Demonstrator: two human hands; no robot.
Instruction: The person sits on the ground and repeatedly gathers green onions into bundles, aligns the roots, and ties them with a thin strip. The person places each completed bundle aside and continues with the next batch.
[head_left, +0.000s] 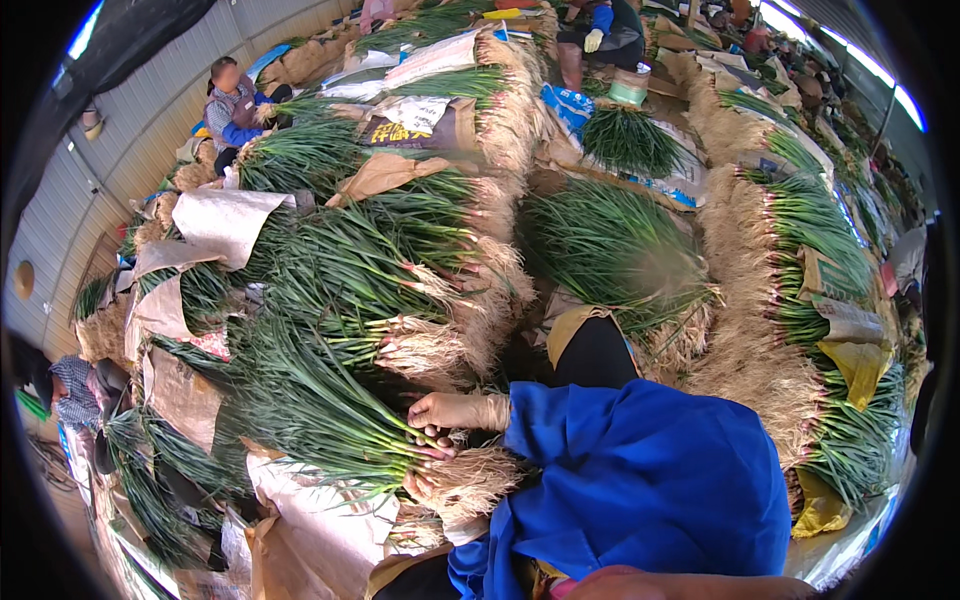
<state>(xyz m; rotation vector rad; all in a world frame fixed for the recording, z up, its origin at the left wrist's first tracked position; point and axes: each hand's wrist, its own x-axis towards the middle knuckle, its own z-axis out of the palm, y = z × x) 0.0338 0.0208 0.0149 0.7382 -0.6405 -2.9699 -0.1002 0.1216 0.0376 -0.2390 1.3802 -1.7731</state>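
Observation:
My left hand (421, 486) is closed round the stem bases of a bunch of spring onions (375, 457). Its pale, thready roots (476, 476) spread towards my body, and the long green leaves fan away to the upper left. Just above it, my right hand (442, 421) has its fingers curled on stalks of the same bunch, near the reddish stem ends. Part of the left hand is hidden by roots. Close by lies another root cluster (424, 349) of a heaped bunch, beyond my right hand.
Stacked spring onions (502, 285) form a long row ahead. Another root-edged row (739, 322) runs on the right, beside a loose pile (607, 240). Sacking (322, 510) lies near my left hand. Co-workers sit at the left (236, 112) and far end (607, 37).

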